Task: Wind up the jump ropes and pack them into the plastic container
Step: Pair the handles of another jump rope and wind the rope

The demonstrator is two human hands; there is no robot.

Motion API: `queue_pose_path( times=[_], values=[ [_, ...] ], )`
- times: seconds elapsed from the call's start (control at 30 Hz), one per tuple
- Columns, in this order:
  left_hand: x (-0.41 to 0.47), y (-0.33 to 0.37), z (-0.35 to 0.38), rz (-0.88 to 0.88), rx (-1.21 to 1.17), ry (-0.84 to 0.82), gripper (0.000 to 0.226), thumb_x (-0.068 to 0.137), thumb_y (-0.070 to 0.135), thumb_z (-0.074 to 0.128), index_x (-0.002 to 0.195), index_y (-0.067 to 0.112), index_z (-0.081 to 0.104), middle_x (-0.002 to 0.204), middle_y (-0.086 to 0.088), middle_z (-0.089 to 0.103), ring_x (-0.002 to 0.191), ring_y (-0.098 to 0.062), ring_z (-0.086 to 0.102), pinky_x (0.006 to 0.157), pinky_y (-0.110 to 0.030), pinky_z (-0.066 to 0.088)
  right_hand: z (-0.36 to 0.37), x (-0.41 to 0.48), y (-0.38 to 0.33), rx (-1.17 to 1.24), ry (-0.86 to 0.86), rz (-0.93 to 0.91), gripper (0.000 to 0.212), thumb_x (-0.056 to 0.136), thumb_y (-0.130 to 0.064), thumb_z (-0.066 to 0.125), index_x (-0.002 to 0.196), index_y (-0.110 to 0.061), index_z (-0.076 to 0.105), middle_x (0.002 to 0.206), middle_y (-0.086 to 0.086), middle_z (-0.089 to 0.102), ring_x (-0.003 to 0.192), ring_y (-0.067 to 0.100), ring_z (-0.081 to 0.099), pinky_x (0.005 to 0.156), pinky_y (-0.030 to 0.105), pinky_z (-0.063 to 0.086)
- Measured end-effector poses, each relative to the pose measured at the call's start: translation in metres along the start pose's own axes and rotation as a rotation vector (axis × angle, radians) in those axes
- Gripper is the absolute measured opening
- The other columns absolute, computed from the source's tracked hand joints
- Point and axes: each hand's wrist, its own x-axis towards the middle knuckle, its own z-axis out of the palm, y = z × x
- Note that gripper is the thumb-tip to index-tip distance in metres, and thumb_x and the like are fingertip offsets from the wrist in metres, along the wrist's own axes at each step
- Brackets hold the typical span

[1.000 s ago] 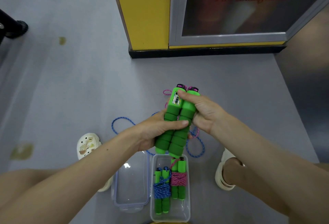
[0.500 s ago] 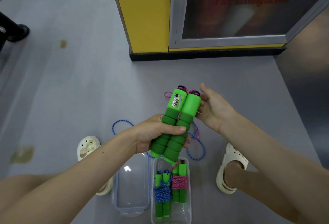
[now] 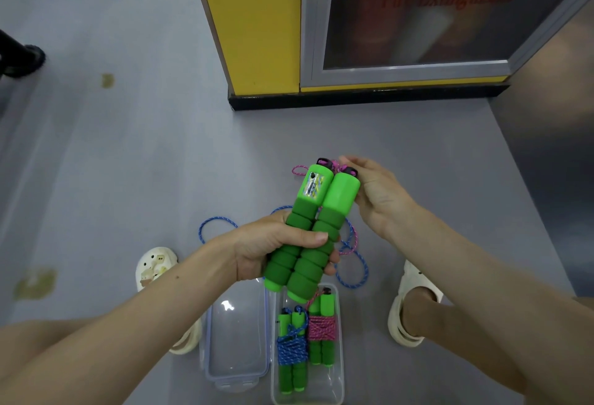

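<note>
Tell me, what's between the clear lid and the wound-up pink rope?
The wound-up blue rope, in the container beside the pink rope, right of the lid. The head view shows it.

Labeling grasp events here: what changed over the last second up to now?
The right hand let go of the upper end of the paired green handles and opened; it now sits beside their top. The left hand still grips their foam part. The container, its two wound ropes, the lid and the loose blue rope on the floor stayed put.
</note>
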Motion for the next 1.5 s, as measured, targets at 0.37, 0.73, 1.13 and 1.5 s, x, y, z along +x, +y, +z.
queue_pose_path(
  times=[0.37,0.73,1.13,1.5],
  values=[
    [0.003,0.003,-0.004,0.020,-0.101,0.007,0.030,0.070,0.015,0.075,0.097,0.004,0.069,0.088,-0.016,0.070,0.074,-0.025,0.070,0.064,-0.033,0.057,0.003,-0.004,0.014,-0.453,-0.339,-0.226,0.046,0.083,0.015,0.049,0.124,-0.004,0.057,0.118,0.021,0.063,0.107,0.030,0.062,0.081,0.030,0.055],
    [0.002,0.001,-0.004,0.100,-0.117,0.087,0.025,0.076,0.014,0.063,0.099,0.005,0.066,0.087,-0.015,0.071,0.073,-0.024,0.070,0.063,-0.031,0.057,0.001,-0.005,0.013,-0.547,-0.238,-0.307,0.022,0.083,0.015,0.055,0.086,-0.003,0.068,0.063,-0.006,0.066,0.053,-0.006,0.057,0.054,0.011,0.044],
    [0.001,0.002,-0.006,0.170,-0.109,0.113,0.019,0.076,0.014,0.064,0.092,0.014,0.075,0.088,-0.015,0.072,0.074,-0.025,0.070,0.068,-0.033,0.058,-0.001,0.001,0.011,-0.622,-0.288,-0.386,0.031,0.082,0.020,0.053,0.107,0.006,0.064,0.085,0.007,0.067,0.065,-0.005,0.063,0.064,0.012,0.049],
    [0.000,0.010,-0.002,0.222,-0.197,0.190,0.020,0.073,0.017,0.061,0.087,0.005,0.066,0.080,-0.011,0.072,0.066,-0.020,0.070,0.065,-0.031,0.058,0.001,0.000,0.014,-0.823,-0.151,-0.579,0.032,0.085,0.003,0.061,0.069,-0.020,0.045,0.072,0.001,0.055,0.038,0.007,0.051,0.038,0.019,0.037]
  ],
)
